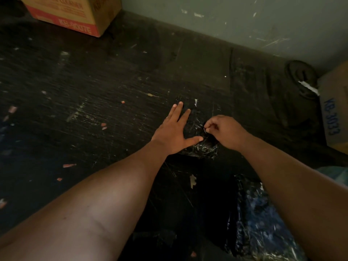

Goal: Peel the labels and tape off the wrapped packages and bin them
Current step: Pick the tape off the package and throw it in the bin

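Dark scuffed floor (94, 87) carries black wrapped package (199, 149), cardboard boxes (75, 14), scraps (69, 165).

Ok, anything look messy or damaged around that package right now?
Yes. Torn orange and white scraps litter the dark floor left of the black wrapped package, unbinned. The wall is scuffed. The left hand presses the package flat while the right hand pinches its wrap.

Single view only; no second view for overlap. Head-worn wide-angle camera, aimed forward and steeply down. Both forearms seen entering from bottom edge, left hand (174, 131) and right hand (223, 129) placed near frame centre, close to lens. Dark floor (84, 87) filling most of frame. Wall (235, 21) met along upper right. Cardboard box (75, 14) cut off at top left, second box (333, 110) cropped at right edge. Straight lines bent toward edges.
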The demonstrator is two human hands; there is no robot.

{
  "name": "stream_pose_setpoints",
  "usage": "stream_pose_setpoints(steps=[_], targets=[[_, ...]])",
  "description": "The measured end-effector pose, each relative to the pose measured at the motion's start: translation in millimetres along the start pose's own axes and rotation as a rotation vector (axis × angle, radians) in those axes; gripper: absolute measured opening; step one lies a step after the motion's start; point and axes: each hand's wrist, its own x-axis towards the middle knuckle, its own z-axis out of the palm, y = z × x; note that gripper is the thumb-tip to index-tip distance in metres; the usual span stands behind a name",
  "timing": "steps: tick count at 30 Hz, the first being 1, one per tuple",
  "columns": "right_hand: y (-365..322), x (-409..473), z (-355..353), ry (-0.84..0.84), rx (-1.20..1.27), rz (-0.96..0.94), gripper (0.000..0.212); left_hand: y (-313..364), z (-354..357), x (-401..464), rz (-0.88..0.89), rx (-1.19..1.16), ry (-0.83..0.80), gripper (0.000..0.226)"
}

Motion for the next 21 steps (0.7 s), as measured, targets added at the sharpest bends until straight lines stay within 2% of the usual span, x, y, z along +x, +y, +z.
stream_pose_setpoints(steps=[8,12,21], targets=[[-0.1,5.5,-6.1,-0.124,-0.012,0.022,0.006,-1.5,0.9,-0.7,0.006,-0.001,-0.011,0.111],[-0.2,5.0,-10.2,-0.166,0.110,0.076,0.014,-0.9,0.7,-0.6,0.008,-0.031,-0.009,0.112],[-3.9,9.9,-12.0,-0.256,0.021,0.071,0.010,-3.0,5.4,-0.3,0.017,-0.096,-0.001,0.116]])
